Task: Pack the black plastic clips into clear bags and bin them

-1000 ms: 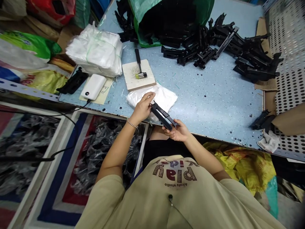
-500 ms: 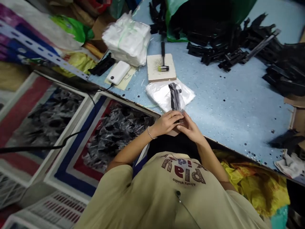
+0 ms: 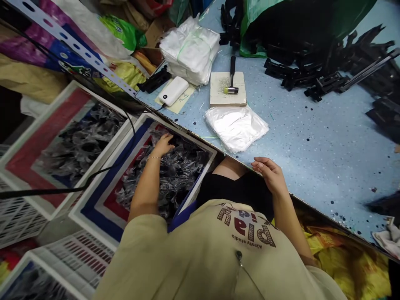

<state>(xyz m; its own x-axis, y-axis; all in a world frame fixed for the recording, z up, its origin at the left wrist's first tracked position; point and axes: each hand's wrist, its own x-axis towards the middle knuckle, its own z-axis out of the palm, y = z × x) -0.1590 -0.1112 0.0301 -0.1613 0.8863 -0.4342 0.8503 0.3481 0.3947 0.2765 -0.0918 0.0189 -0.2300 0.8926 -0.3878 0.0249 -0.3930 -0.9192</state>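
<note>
**Left hand [image 3: 163, 146] down in a crate [image 3: 108, 163] of wrapped black parts [image 3: 175, 175], right hand [image 3: 271, 173] half-curled at the tabletop's near edge**

Spread widest: a pale-blue speckled tabletop [image 3: 290, 125], with the near edge slanting up to its left corner. Below that edge, just left of the person, the white crate, lined in blue, white and red and heaped with black parts in clear plastic. Beyond, a second crate [image 3: 53, 148] with more of the same. Toward the tabletop's far edge, a green bag [image 3: 250, 51] with a wide dark mouth; beside it, along to the right, loose black parts [image 3: 312, 75]. Along the left edge, a tied white stack [image 3: 190, 46]. Between board and near edge, a flat pile of white plastic bags [image 3: 237, 129]. Nearer the left corner than the right, a wooden board [image 3: 218, 93].

On the left hand, thumb and forefinger apart, near the crate's tabletop-side rim; cannot tell whether gripping a wrapped part. On the right, fingers loosely bent, thumb close to the fingertips, holding nothing visible.

On the board, a small mallet [image 3: 232, 71], handle toward the far edge. By the left corner, a white cabled device [image 3: 173, 91] on yellow paper [image 3: 180, 103].
</note>
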